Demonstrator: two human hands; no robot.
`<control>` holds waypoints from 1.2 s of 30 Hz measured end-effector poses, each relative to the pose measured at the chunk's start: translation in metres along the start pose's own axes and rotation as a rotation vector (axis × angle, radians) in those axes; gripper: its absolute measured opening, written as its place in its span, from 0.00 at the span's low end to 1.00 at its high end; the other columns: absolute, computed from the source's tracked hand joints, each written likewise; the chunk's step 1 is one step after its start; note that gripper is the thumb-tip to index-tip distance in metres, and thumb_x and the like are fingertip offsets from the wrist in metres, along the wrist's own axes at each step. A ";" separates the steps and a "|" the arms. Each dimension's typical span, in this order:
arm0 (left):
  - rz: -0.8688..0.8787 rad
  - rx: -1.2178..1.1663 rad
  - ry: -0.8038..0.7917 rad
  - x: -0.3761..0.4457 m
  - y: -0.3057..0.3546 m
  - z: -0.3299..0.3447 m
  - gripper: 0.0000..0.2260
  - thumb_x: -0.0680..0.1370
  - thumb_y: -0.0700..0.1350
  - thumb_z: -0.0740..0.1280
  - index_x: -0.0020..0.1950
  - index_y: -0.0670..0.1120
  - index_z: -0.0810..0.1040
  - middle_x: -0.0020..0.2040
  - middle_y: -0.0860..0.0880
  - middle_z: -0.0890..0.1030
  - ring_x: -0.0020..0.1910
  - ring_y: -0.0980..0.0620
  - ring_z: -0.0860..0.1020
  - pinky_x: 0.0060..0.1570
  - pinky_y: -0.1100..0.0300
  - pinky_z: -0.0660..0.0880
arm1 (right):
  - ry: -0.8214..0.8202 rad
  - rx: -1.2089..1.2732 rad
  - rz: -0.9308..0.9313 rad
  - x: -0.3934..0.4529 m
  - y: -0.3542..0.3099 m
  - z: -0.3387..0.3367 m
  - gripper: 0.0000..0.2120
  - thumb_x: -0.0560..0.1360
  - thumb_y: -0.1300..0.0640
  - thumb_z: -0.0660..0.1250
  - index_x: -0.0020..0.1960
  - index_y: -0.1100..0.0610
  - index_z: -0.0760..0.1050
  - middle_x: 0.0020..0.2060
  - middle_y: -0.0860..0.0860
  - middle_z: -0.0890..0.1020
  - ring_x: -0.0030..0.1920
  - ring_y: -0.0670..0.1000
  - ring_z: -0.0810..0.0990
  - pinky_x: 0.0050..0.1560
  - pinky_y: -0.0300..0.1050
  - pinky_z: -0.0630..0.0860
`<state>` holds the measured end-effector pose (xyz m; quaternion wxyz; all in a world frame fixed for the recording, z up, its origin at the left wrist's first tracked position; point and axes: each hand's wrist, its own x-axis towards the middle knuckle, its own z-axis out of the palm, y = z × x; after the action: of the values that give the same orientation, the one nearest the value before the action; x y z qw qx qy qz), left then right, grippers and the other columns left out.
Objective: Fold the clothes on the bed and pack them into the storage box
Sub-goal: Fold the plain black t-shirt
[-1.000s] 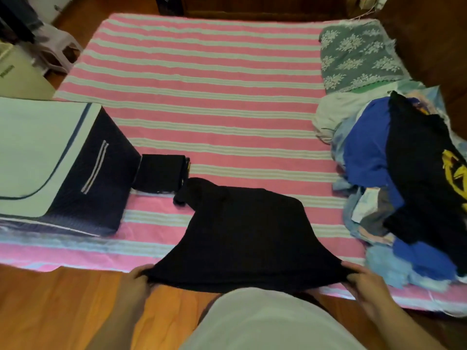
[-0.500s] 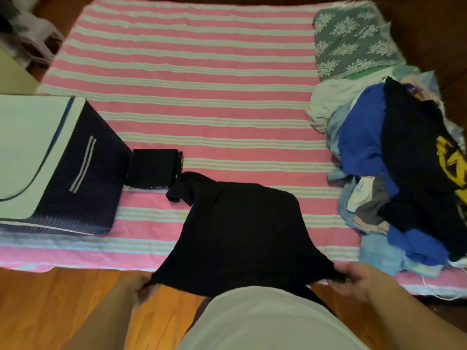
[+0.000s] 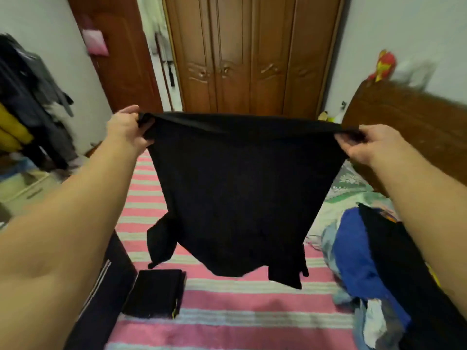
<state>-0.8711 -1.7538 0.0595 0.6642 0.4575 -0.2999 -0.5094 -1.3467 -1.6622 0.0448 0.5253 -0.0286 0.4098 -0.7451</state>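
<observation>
Both our hands hold the black shirt (image 3: 235, 193) up in the air over the bed (image 3: 227, 324), stretched wide between them by its top edge. Our left hand (image 3: 125, 132) grips one top corner: the fingers (image 3: 145, 142) curl under the cloth and the thumb lies over the edge, so the fabric is bunched inside the grip. Our right hand (image 3: 366, 144) pinches the other top corner, fingers (image 3: 348, 147) closed on the hem with the thumb on top. Below the hands the shirt hangs free, clear of the bed, with one sleeve dangling at its lower left and another at its lower right.

On the bed, just under the shirt's left sleeve, lies a folded black garment (image 3: 155, 293). Touching or nearly touching it on its left stands the dark box (image 3: 106, 286), mostly hidden behind our left forearm. On the bed's right side, well apart from the folded garment, sits a pile of clothes (image 3: 366, 269), blue and black on top. Beyond the bed stand a wooden wardrobe (image 3: 252, 54) and, to the right, the headboard (image 3: 409, 127).
</observation>
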 end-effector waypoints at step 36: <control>-0.845 0.760 0.522 -0.209 -0.570 -0.374 0.11 0.83 0.35 0.58 0.63 0.36 0.74 0.56 0.39 0.79 0.51 0.39 0.79 0.50 0.49 0.80 | 0.731 -0.753 0.627 0.041 0.410 -0.589 0.14 0.82 0.61 0.64 0.67 0.59 0.72 0.60 0.60 0.79 0.57 0.62 0.80 0.52 0.58 0.82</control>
<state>-0.8405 -1.4777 -0.5974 0.2473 0.8504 -0.0811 -0.4572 -1.3330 -1.3992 -0.6242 0.4989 0.1672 0.7876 -0.3206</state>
